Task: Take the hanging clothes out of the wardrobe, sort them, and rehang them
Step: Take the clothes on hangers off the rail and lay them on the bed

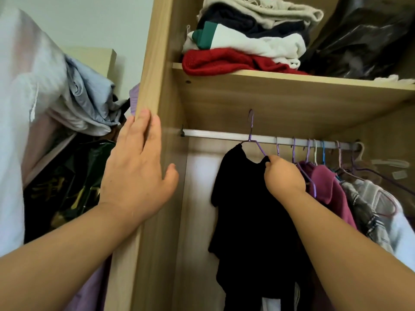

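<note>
**On the wardrobe rail: black top pinched by the right hand**

At the left end of the row of hanging clothes, a black top (251,209) hangs from a purple hanger (252,125) whose hook stands up above the metal rail (213,132). The right hand (284,176) pinches the top's neckline, with its fingers curled where the cloth meets the hanger's arm. Just to its right, a maroon garment (327,187) and a plaid shirt (363,212) hang close together on more hangers. The left hand (137,167) lies flat with straight fingers against the front edge of the wardrobe (152,52) and holds nothing. Above the rail, a shelf (247,71) carries a red sweater (224,61) under other folded clothes, with a black plastic bag (363,41) beside them. Outside the wardrobe, to the left, pale blue cloth (89,97) is heaped.
</note>
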`<state>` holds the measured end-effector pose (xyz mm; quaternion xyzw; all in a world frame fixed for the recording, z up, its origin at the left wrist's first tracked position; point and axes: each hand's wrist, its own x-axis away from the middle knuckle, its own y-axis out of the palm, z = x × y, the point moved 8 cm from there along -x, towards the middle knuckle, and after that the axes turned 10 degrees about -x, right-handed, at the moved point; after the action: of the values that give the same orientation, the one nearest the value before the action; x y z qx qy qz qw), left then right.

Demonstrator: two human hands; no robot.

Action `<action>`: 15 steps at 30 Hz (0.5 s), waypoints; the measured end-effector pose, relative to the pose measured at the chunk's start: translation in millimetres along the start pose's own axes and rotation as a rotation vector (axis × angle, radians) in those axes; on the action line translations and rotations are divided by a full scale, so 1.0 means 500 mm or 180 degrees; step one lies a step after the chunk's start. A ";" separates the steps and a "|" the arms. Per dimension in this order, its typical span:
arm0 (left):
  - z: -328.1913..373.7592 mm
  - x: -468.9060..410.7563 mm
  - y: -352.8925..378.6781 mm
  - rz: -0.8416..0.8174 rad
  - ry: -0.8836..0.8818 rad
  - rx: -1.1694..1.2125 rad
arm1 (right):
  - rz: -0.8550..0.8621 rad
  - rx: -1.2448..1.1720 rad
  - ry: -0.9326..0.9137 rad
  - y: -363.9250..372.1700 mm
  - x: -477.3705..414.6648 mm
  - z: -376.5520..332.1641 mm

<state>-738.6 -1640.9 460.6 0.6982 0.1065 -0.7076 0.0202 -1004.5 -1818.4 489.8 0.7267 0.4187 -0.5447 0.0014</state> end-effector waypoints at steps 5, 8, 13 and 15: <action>0.013 0.008 -0.005 -0.0248 0.0061 -0.0156 | 0.0006 0.0339 -0.0214 -0.038 0.070 0.016; 0.055 0.044 -0.007 -0.0370 0.0318 -0.0169 | 0.0089 0.0530 -0.0292 -0.073 0.131 0.032; 0.200 0.151 0.035 -0.1242 0.0853 0.0978 | 0.0169 0.0815 -0.0389 -0.139 0.262 0.058; 0.246 0.186 0.073 -0.1648 0.0855 0.1304 | 0.0154 0.0863 -0.0367 -0.175 0.319 0.068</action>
<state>-855.3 -1687.2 364.3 0.7245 0.1375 -0.5978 -0.3145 -1075.8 -1680.4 389.3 0.6976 0.3229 -0.6369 -0.0596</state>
